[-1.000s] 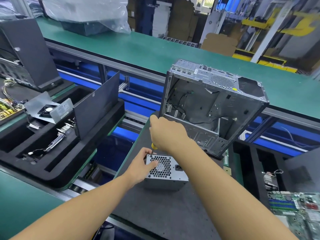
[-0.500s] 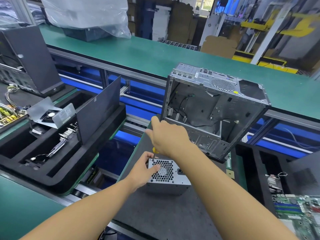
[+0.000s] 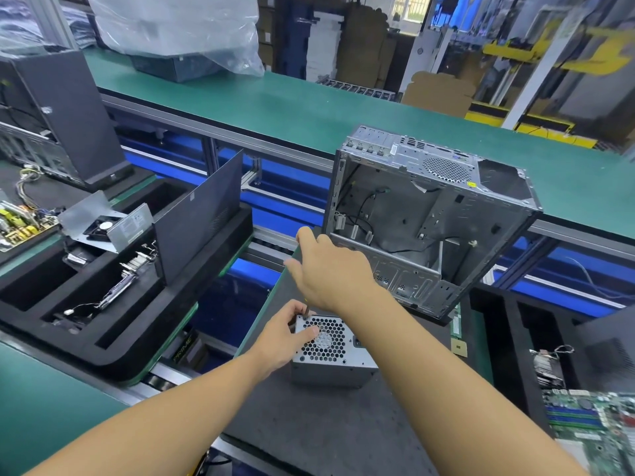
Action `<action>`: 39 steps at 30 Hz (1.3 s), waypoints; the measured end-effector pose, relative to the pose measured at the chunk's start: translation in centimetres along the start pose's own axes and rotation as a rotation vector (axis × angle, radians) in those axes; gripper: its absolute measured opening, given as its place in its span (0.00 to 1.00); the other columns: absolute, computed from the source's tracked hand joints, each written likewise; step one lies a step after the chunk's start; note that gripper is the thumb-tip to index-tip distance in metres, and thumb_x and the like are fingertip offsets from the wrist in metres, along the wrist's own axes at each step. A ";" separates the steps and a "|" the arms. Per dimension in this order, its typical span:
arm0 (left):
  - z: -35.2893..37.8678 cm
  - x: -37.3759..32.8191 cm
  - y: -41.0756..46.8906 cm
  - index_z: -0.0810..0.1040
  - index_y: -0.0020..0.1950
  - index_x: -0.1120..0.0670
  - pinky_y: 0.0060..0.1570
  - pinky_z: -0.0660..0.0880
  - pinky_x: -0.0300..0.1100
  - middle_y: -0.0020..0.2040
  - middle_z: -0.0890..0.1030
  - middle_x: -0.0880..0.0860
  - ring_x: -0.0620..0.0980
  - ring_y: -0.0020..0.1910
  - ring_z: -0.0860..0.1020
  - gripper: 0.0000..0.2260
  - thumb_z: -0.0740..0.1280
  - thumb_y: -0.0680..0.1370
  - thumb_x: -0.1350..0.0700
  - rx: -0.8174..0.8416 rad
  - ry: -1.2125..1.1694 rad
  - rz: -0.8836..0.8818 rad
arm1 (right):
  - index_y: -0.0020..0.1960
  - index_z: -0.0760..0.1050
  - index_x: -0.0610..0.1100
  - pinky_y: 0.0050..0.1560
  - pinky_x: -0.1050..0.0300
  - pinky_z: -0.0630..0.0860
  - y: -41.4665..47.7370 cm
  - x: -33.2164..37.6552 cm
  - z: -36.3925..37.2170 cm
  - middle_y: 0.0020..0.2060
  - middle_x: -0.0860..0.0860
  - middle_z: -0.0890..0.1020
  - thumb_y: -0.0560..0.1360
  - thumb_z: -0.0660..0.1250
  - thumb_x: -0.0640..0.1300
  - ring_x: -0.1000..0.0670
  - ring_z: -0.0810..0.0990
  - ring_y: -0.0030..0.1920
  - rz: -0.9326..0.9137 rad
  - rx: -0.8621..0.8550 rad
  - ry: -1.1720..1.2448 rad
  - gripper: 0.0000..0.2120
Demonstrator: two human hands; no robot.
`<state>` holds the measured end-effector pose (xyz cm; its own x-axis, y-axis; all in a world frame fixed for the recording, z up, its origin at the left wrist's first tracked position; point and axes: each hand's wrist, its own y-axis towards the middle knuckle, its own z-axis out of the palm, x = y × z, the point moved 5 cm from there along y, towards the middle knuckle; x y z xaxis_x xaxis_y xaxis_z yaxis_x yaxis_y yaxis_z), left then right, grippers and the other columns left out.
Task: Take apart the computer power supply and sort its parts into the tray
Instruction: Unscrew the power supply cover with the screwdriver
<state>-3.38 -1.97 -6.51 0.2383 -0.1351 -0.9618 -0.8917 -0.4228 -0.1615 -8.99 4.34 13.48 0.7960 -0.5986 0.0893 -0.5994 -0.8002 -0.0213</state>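
Grey power supply (image 3: pixel 330 367) unmoved; right hand (image 3: pixel 335 276) has spread its fingers (image 3: pixel 302 237).

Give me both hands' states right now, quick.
Left hand: gripping the power supply at its top corner.
Right hand: holding a screwdriver; only its shaft shows below the hand.

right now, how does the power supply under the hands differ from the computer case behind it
The power supply is a small box; the computer case is far larger. The power supply is closed, honeycomb grille up; the computer case is open, loose cables inside. The left hand grips the power supply and the right hand holds a screwdriver to it; no hand holds the computer case. Both are grey metal.
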 end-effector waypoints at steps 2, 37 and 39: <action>-0.2 -0.2 0.2 0.75 0.57 0.49 0.42 0.72 0.24 0.48 0.81 0.37 0.35 0.47 0.79 0.11 0.72 0.76 0.54 0.022 0.008 0.005 | 0.62 0.59 0.46 0.38 0.50 0.64 0.1 0.1 0.0 0.48 0.48 0.74 0.84 0.51 0.51 0.41 0.72 0.38 -0.021 -0.025 -0.003 0.11; -2.6 -4.3 2.6 0.60 0.31 0.44 0.26 0.59 0.37 0.26 0.67 0.43 0.43 0.26 0.67 0.20 0.65 0.79 0.44 0.068 1.077 0.334 | 0.64 0.67 0.54 0.41 0.54 0.65 -0.4 -1.3 -0.3 0.49 0.53 0.77 0.72 0.66 0.45 0.46 0.76 0.48 0.004 0.184 0.156 0.21; -2.3 -4.3 2.4 0.66 0.36 0.46 0.30 0.66 0.40 0.30 0.70 0.44 0.45 0.31 0.72 0.15 0.64 0.80 0.44 0.076 1.100 0.336 | 0.64 0.68 0.54 0.42 0.53 0.66 -0.5 -1.7 -0.6 0.51 0.53 0.77 0.72 0.67 0.45 0.46 0.75 0.49 0.013 0.194 0.162 0.21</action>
<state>-5.65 -4.44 -2.25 0.1577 -0.9549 -0.2515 -0.9857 -0.1674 0.0174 -10.14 5.78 13.98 0.7554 -0.6074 0.2458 -0.5693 -0.7941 -0.2127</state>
